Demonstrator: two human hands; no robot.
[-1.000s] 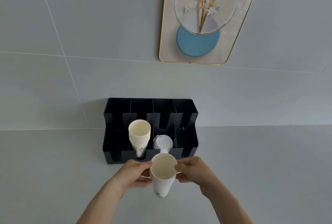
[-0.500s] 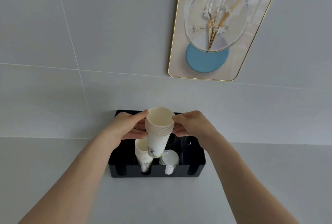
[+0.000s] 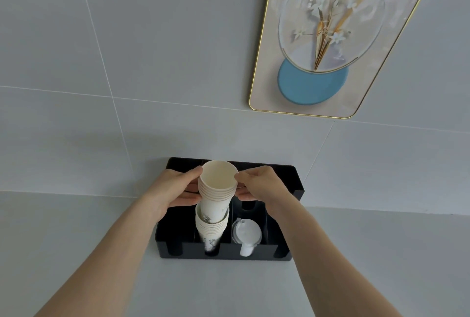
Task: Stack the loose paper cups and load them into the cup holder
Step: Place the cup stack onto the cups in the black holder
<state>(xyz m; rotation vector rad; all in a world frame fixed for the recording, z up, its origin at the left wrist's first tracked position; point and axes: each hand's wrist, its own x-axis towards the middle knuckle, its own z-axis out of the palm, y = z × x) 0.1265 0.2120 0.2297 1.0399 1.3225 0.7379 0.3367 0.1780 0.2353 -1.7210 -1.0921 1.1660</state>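
Stacked paper cups (image 3: 218, 184) gripped at rims by left hand (image 3: 175, 189) and right hand (image 3: 259, 187), base nested in second stack (image 3: 210, 227) seated in black cup holder (image 3: 223, 250) on table (image 3: 101, 265). White lids (image 3: 246, 234) stored in adjacent slot. Framed picture (image 3: 330, 36) hung on wall.
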